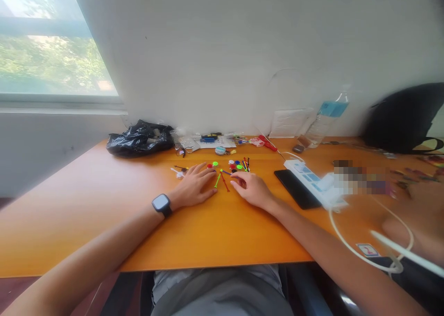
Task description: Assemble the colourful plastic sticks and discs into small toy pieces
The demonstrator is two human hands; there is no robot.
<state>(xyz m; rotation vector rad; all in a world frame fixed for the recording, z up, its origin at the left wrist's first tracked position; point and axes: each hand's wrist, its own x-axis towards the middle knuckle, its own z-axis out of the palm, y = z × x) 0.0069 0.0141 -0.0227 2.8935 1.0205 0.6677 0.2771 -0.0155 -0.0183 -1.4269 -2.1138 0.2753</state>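
- the green stick (217, 181) and the red stick (225, 183) lie on the table (86, 205) about midway between its near and far edges, in the gap between the two hands, their upper ends close together.
- the left hand (194, 187) rests palm down just left of the sticks, fingers spread flat and gripping nothing; its fingertips reach near the green stick.
- the right hand (252, 189) sits just right of the red stick, fingers curled with the tips down on the table; i cannot tell whether they pinch a small piece.
- a smartwatch (161, 204) is on the left wrist.
- just beyond the hands, toward the far edge, lie the coloured discs (235, 164) and a small bundle of sticks (246, 164).
- right of the right hand, a black phone (297, 188) lies beside a white power strip (307, 173), whose white cable (347, 246) loops toward the near right corner.
- along the far edge: a black plastic bag (140, 139) to the left, a water bottle (324, 119) and a black backpack (404, 119) to the right.
- at the right edge, a blurred shape is possibly another person's hand (418, 186).
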